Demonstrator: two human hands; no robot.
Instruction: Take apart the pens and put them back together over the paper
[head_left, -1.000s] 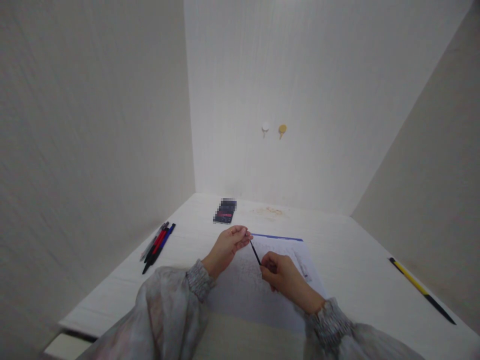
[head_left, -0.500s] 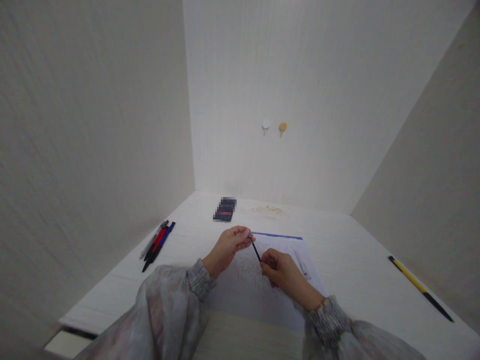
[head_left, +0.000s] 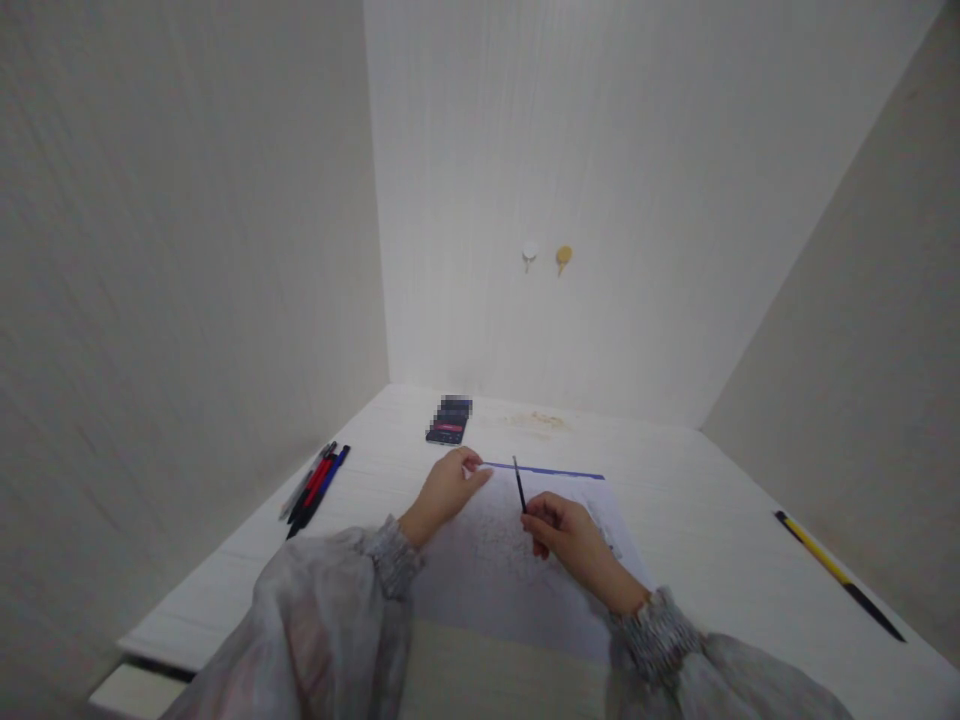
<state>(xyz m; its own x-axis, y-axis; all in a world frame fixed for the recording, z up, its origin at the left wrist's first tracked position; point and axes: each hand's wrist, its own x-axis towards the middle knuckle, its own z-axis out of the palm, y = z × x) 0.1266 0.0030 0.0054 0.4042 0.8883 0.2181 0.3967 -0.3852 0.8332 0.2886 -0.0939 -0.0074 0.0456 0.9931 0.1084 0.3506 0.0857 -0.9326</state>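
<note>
My right hand point(head_left: 559, 535) pinches a slim dark pen-like stick point(head_left: 520, 485) between thumb and fingers. Its pale, silvery end points up and away from me; whether it is a pen or a pencil cannot be made out. Below the hands lies a white sheet of paper point(head_left: 495, 600) with faint grey marks, a blue strip point(head_left: 544, 470) along its far edge. My left hand point(head_left: 446, 490) is over the sheet's far left corner, holding nothing visible, thumb apart from the bent fingers. Whether it touches the paper is unclear.
Several pens point(head_left: 319, 485), red, black, blue and clear, lie together at the left. A phone point(head_left: 448, 422) rests at the back. At the right is a yellow and black cutter-like tool point(head_left: 836, 572). Walls point(head_left: 525, 150) enclose the table point(head_left: 705, 540); two hooks point(head_left: 564, 257) hang behind.
My left hand has let go of the stick's far end and moved slightly left. In my right hand, the stick now stands more upright, its pale end swung to the right.
</note>
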